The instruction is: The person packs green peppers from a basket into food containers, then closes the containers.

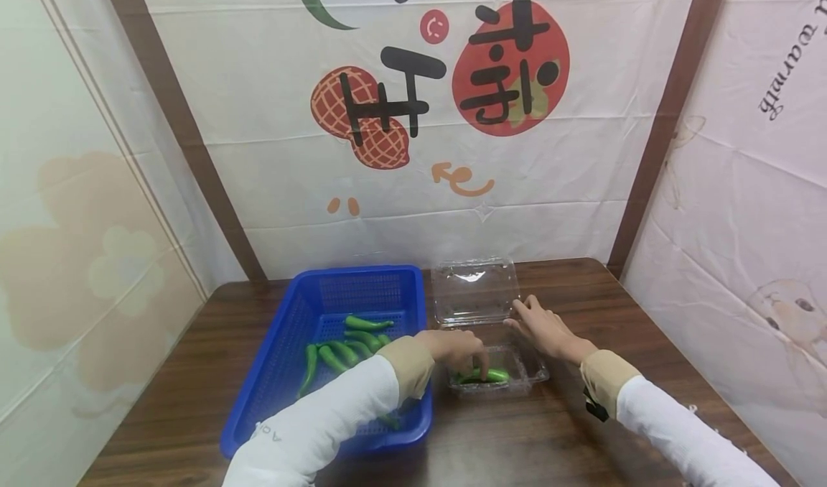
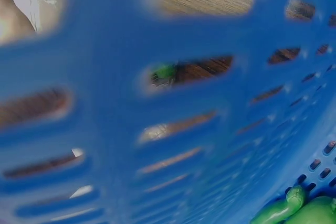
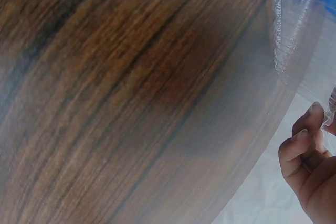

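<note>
A clear plastic clamshell box (image 1: 526,384) stands on the table, its lid (image 1: 474,293) raised at the back. My left hand (image 1: 460,350) reaches down into the box and holds a green chili pepper (image 1: 497,376) low inside it; the thumb is largely hidden. At the box's right back side, my right hand (image 1: 545,329) pinches the clear plastic edge, and in the right wrist view its fingers (image 3: 302,150) are curled there. To the left, a blue plastic basket (image 1: 258,379) contains several green chili peppers (image 1: 339,355). The left wrist view is mostly the basket's slotted wall (image 2: 115,103).
The brown wooden table (image 1: 491,444) lies beneath the basket and the box. Printed white cloth walls (image 1: 278,164) enclose the back and both sides. My left forearm (image 1: 323,422) crosses over the basket's right rim.
</note>
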{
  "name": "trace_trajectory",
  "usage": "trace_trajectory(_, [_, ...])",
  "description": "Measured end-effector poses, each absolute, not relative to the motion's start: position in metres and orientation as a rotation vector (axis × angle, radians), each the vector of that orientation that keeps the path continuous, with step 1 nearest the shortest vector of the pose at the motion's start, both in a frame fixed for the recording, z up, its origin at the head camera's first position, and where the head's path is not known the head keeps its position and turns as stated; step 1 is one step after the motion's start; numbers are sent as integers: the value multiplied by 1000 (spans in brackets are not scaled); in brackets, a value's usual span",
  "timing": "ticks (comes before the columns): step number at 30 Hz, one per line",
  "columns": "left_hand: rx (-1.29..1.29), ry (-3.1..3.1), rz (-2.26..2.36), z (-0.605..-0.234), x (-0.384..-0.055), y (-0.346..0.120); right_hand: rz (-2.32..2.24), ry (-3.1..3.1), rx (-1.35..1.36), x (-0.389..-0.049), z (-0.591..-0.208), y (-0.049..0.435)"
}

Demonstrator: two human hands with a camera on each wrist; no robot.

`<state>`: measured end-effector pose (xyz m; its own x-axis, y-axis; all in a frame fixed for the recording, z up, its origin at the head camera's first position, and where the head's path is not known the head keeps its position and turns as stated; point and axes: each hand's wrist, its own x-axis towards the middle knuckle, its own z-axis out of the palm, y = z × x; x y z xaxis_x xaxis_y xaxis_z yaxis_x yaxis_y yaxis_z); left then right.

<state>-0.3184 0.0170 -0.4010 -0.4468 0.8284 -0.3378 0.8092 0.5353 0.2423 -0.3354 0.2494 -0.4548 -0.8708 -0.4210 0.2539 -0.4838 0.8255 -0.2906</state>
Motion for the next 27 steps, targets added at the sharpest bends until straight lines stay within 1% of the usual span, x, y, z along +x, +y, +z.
trace_trajectory(11, [1408, 2373, 89, -398, -320, 14, 512, -2818, 716, -339, -459, 250])
trace_trajectory(14, [1457, 2392, 90, -391, -323, 12, 528, -2824, 713, -339, -459, 251])
trace_trajectory(19, [1466, 2507, 141, -376, -329, 6, 536, -2835, 707, -338, -458, 250])
trace_trajectory(27, [1514, 2640, 244, -348, -338, -15, 558, -2841, 699, -336, -458, 249])
